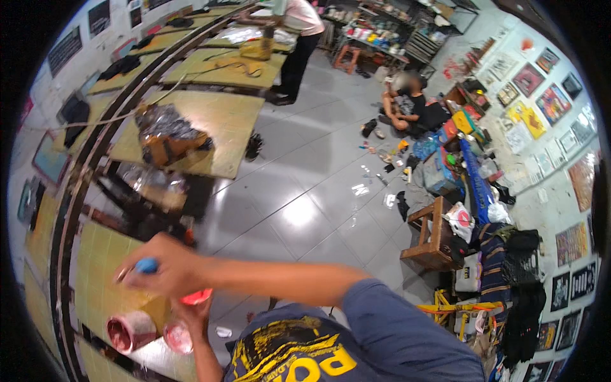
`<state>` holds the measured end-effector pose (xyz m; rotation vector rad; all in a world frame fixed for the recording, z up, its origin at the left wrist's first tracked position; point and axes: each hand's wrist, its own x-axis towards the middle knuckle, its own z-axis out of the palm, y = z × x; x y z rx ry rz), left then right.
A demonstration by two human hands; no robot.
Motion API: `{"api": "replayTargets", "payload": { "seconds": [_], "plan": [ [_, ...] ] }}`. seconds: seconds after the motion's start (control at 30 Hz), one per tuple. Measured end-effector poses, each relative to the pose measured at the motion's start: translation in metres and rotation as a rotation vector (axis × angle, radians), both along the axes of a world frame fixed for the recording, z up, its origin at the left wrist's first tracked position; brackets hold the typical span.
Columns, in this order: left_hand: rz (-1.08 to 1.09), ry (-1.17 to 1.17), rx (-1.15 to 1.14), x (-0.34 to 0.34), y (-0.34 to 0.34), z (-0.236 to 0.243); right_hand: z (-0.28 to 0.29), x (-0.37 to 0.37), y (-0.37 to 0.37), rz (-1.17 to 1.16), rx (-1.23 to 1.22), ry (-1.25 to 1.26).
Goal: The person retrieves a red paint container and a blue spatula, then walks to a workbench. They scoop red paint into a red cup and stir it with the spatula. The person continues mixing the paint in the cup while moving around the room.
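My right hand reaches across to the left over a yellow-green board, its fingers closed around something with a rounded blue end. The rest of that item is hidden or blurred. Below it, my left hand is closed on a small container with bright red-pink contents, partly covered by my right forearm. Beside the left hand, a pink-stained tub shows its open mouth. A round pink-white container or lid sits between that tub and my left wrist.
A dark rail runs along the row of boards at left. Plastic-wrapped items lie on the board ahead. One person stands at the far boards; another sits on the tiled floor near scattered items. A wooden stool stands right.
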<state>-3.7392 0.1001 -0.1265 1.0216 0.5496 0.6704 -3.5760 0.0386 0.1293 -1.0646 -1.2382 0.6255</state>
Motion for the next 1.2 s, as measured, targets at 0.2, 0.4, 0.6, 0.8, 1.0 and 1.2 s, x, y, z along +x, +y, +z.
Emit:
{"api": "replayTargets", "payload": {
  "seconds": [0.2, 0.4, 0.6, 0.8, 1.0, 1.2],
  "plan": [
    [-0.092, 0.131, 0.818, 0.062, -0.03, 0.074, -0.03, 0.015, -0.074, -0.281, 0.229, 0.535],
    [-0.137, 0.157, 0.888, 0.045, -0.043, 0.073, -0.022, -0.003, -0.099, -0.278, 0.175, 0.125],
    [-0.182, 0.089, 0.845, 0.03, -0.052, 0.061, -0.017, -0.015, -0.107, -0.385, 0.335, 0.198],
    [-0.153, 0.122, 0.832, 0.02, -0.055, 0.061, -0.036, -0.043, -0.11, -0.316, 0.313, 0.452],
    [-0.177, 0.129, 0.849, 0.012, -0.06, 0.063, -0.034, -0.048, -0.12, -0.23, 0.147, 0.43],
    [-0.184, 0.171, 0.815, 0.006, -0.059, 0.063, -0.017, -0.042, -0.112, -0.405, 0.201, 0.213]
  ]
}}
